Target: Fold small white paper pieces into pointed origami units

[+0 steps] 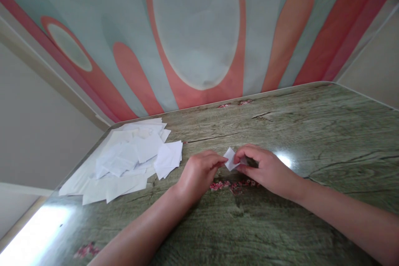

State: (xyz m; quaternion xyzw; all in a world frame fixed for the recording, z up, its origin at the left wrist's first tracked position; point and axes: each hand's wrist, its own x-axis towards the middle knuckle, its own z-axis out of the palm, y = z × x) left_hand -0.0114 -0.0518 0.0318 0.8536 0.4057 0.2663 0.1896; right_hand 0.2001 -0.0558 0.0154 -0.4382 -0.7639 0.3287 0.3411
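A small folded piece of white paper (230, 158) is held between my two hands, a little above or on the table. My left hand (203, 169) pinches its left corner between thumb and fingertips. From the other side, my right hand (260, 166) grips the right part, its thumb below and its curled fingers above. The fingers of the right hand hide some of the paper. To the left of my left hand lies a small stack of white paper squares (168, 157), apart from the hand.
A heap of loose white sheets (124, 162) spreads over the left side of the wood-grain table (280, 224). Behind the far edge stands a wall covering (199, 29) with coral and pale blue-grey shapes. Light glares on the table's left corner.
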